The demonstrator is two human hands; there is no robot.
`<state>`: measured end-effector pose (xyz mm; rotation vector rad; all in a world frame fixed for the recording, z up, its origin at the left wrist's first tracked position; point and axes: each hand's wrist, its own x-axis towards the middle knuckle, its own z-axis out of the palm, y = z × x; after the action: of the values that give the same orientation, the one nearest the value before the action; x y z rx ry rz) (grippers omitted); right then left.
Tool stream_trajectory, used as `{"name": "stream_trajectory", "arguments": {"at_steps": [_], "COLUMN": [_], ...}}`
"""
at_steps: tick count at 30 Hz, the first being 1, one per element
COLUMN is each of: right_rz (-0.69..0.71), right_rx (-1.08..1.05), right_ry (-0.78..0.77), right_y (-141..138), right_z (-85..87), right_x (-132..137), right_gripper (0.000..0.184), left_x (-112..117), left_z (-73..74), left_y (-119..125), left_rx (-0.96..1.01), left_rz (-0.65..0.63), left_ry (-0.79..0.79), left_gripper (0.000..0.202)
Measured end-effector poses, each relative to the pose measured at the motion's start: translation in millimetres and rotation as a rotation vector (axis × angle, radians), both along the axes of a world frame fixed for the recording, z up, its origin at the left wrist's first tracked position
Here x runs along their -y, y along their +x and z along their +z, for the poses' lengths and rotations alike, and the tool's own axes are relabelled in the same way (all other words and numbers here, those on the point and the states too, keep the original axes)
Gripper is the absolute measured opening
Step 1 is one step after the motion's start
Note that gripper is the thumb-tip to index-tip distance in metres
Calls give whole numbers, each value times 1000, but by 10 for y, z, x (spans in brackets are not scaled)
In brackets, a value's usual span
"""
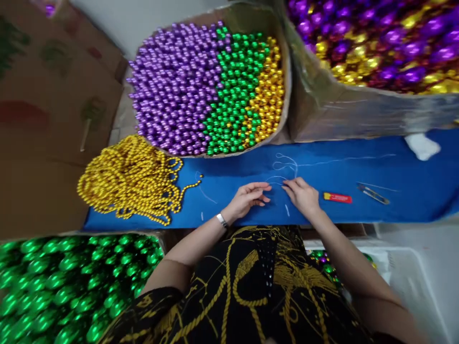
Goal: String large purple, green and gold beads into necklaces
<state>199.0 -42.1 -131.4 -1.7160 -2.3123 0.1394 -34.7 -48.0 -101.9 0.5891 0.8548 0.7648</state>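
Observation:
A thin white string [278, 177] runs in loops between my two hands over a blue cloth [229, 172]. My left hand [249, 198], with a watch at the wrist, pinches one part of the string at the fingertips. On the other side my right hand [302, 195] grips the string between thumb and fingers. More string loops lie on the cloth beyond the right hand, with a long tail trailing right. To the right of that hand rests a red and yellow lighter [337, 198]. Farther right is a small cutter-like tool [373, 194].
Gold bead strands [125, 179] are heaped at the left. A box of purple, green and gold beads [179, 86] stands behind the cloth. Another bead box [366, 114] is at the back right, and large green beads [71, 282] fill a container at lower left.

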Motion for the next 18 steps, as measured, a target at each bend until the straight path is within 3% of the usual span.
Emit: {"name": "stream_trajectory", "arguments": {"at_steps": [2, 4, 7, 10, 13, 15, 18], "right_rz": [54, 101, 98, 82, 99, 120, 178], "right_rx": [78, 147, 152, 122, 81, 44, 8], "right_ry": [87, 160, 202, 205, 211, 219, 249], "right_y": [20, 51, 88, 82, 12, -65, -186], "right_z": [-28, -53, -15, 137, 309, 387, 456], "right_x": [-20, -52, -79, -33, 37, 68, 87], "right_gripper": [32, 34, 33, 32, 32, 31, 27], "left_x": [6, 9, 39, 103, 169, 213, 264], "left_z": [-22, -8, 91, 210, 239, 199, 96], "left_y": [-64, -221, -650, -1206, -1674, -1848, -1896], "left_rx": [-54, -227, -767, -1304, -1545, -1607, -1662], "left_rz": [-56, -112, -43, 17, -283, -464, -548], "left_ry": [47, 190, 579, 922, 1126, 1200, 1223], "left_gripper": [49, 52, 43, 34, 33, 31, 27]}}
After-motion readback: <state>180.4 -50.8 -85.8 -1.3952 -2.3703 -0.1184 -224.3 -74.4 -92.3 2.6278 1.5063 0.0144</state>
